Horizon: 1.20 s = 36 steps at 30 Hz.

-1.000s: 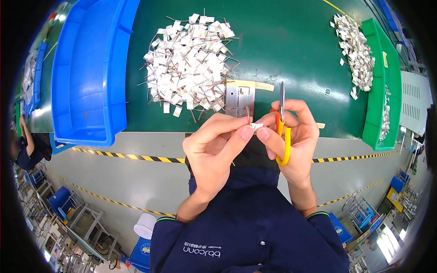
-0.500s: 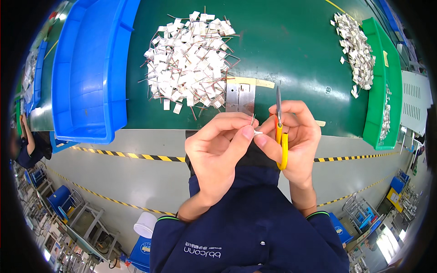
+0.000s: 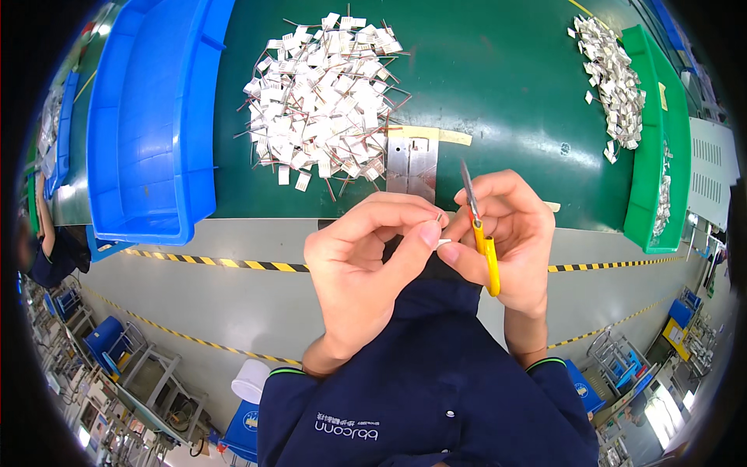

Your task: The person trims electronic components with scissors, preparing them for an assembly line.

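Note:
My left hand [image 3: 354, 268] pinches a small white connector [image 3: 443, 242] between thumb and forefinger, just off the table's front edge. Most of that piece is hidden by the fingertips. My right hand [image 3: 517, 245] holds scissors with yellow handles [image 3: 490, 265], their metal blades pointing up and slightly left. The right thumb and fingers come close to the connector; whether they touch it I cannot tell. Beyond the left hand, a large pile of white connectors with short dark wires [image 3: 315, 105] lies on the green table [image 3: 490, 78].
A blue bin [image 3: 144, 117] stands at the left. At the right are a second heap of white pieces [image 3: 611, 82] and a green bin [image 3: 650, 156]. A metal plate [image 3: 412, 163] with yellowish tape [image 3: 451, 136] sits near the table's front edge.
The scissors have tilted, their tip moving left and down. My hands have drawn slightly outward. Thin wires seen above the left fingertips earlier no longer show clearly.

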Motion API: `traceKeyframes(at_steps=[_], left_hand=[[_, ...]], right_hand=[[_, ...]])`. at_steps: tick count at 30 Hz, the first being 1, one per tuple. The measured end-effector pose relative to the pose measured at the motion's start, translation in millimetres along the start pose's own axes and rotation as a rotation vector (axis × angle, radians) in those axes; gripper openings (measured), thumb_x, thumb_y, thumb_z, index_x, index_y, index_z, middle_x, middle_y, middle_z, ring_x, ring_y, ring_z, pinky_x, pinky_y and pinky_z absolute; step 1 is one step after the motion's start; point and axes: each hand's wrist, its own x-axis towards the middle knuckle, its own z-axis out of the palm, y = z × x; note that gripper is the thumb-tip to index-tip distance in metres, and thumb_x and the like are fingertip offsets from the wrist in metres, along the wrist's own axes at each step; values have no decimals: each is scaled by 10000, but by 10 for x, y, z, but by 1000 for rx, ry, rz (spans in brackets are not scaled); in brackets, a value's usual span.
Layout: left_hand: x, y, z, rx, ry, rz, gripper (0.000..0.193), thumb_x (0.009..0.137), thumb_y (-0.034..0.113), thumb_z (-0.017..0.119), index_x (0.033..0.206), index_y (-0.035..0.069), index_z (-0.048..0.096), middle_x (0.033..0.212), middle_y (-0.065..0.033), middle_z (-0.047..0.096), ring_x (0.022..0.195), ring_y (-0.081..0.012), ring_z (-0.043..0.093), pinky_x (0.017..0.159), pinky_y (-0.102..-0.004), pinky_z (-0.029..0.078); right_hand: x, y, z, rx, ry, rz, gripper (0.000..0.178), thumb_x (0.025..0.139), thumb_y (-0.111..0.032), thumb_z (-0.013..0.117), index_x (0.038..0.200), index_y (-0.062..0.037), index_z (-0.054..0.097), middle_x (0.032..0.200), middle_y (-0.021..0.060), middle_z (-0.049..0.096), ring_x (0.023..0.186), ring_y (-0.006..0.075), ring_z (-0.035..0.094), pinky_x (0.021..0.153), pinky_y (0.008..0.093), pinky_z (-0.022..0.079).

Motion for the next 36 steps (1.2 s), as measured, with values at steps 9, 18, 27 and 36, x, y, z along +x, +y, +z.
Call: traceKeyframes(at_steps=[9,18,27,36], left_hand=[[3,49,33,-31,36,-44,110,808,-97,617,917,-80,622,943,-147,624,880,-174,608,779,-270,502],[-53,-49,-36,-73,-1,-83,111,829,-85,601,939,-89,618,980,-150,622,892,-159,603,797,-260,493],[-41,21,45,-42,29,-80,90,843,-57,599,927,-86,606,914,-123,617,857,-147,603,787,-252,483],[-65,4,22,-1,30,-41,90,830,-64,608,917,-85,602,911,-122,615,852,-149,602,786,-258,482]], right_hand=[[22,-35,-23,-42,-4,-18,434,680,101,727,1052,25,515,795,79,646,719,85,633,621,180,478],[18,-5,-28,-12,16,-4,418,693,97,721,1050,27,514,796,82,649,731,90,640,617,185,480],[-9,-47,-21,-88,-4,24,411,685,90,730,1036,21,529,820,68,642,750,79,638,641,177,475],[-17,-75,-29,-120,-22,35,409,676,97,721,1031,20,532,828,67,642,754,83,640,654,177,473]])
